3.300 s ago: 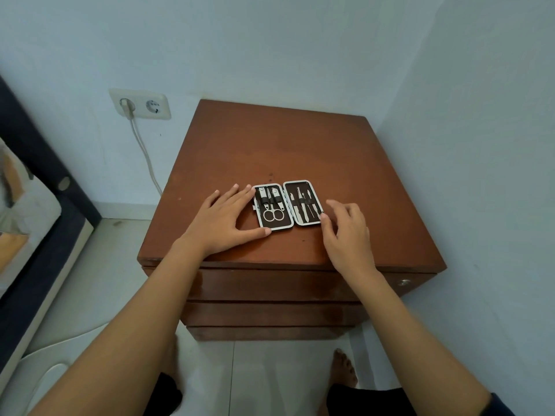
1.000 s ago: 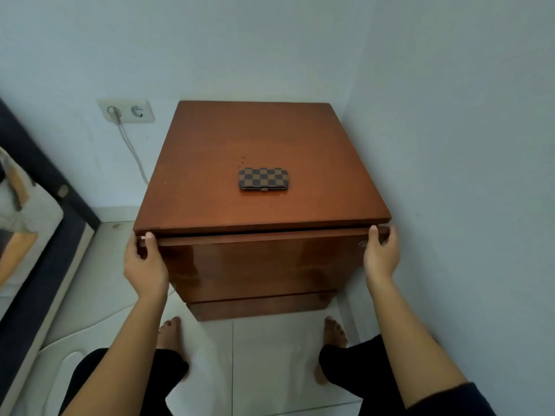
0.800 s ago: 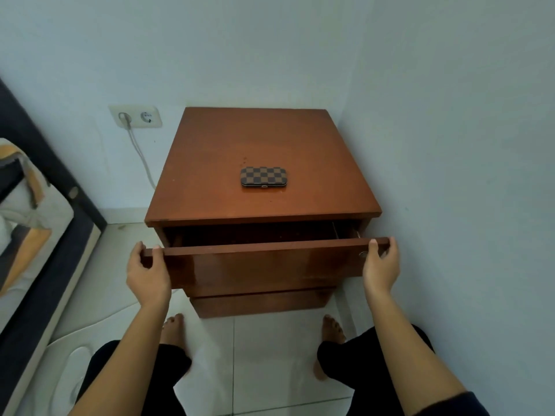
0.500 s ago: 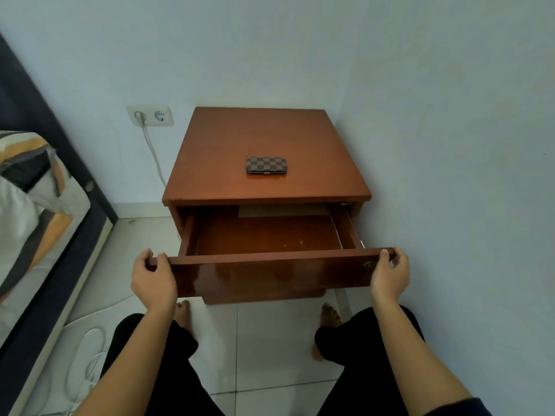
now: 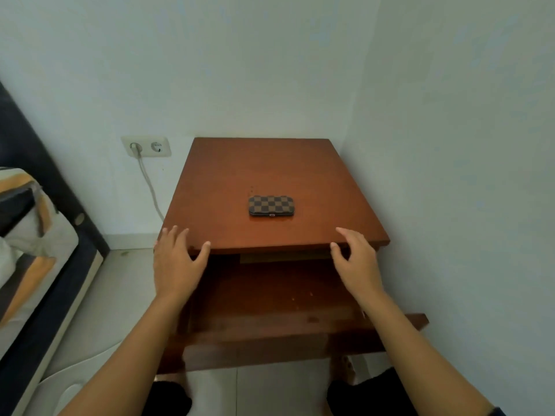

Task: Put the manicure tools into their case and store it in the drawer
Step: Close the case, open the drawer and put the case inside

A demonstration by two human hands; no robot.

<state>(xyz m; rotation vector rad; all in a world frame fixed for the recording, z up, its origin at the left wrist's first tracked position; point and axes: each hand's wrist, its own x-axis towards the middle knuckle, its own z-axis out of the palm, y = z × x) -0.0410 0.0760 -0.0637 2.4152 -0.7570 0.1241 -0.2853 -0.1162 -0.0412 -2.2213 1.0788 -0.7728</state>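
The manicure case [image 5: 271,206], closed and checkered brown, lies on the wooden nightstand top [image 5: 270,163], near the middle. Below the top, the top drawer [image 5: 279,295] is pulled far out, and its inside looks bare. My left hand [image 5: 177,259] hovers over the drawer's left side by the front left corner of the top, fingers spread and holding nothing. My right hand [image 5: 357,259] is over the drawer's right side at the top's front edge, also with fingers apart and holding nothing. Both hands are nearer to me than the case.
The nightstand stands in a corner with white walls behind and to the right. A wall socket [image 5: 146,146] with a plugged cable is at the left. A bed [image 5: 27,235] with a dark frame lies along the left. My legs and feet are under the drawer front [image 5: 270,349].
The case was closed, then both hands pulled the top drawer out by its front. Now they have let go of the front and moved forward over the drawer towards the nightstand top.
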